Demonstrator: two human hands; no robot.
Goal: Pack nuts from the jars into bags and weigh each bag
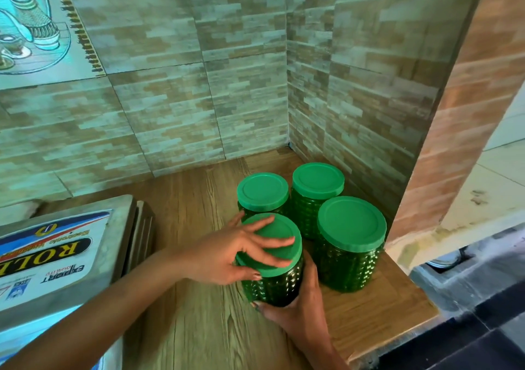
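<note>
Green jar sat roughly upright at the front of the counter. Right hand was wrapped round its body, left hand clamped on the lid straight above, in line with the jar's long axis. Scale sticker, upside down, read "ROL" and "EXPORT quality".

Two bare forearms, left hand and right hand, dark-looking nails

Four green jars, lids on
Knobbly, upright, clustered at far right, nearly touching (the near-left jar is gripped).
</note>
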